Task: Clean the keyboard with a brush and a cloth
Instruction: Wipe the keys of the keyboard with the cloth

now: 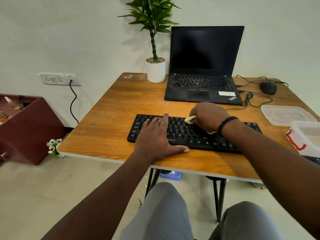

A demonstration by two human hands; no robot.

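Observation:
A black keyboard [195, 135] lies on the wooden table [107, 122] in front of me. My left hand [156, 135] rests flat on its left half, fingers spread, thumb along the front edge. My right hand [208, 116] is closed around a small pale yellow cloth [189, 119], pressed onto the upper middle keys. Only a bit of the cloth sticks out past my fingers. No brush is in view.
An open black laptop [204, 66] stands behind the keyboard, with a potted plant [155, 66] to its left and a wired mouse [268, 87] to its right. Clear plastic lid [285, 115] and box [308, 135] sit at the right edge. A maroon shelf [26, 127] stands left.

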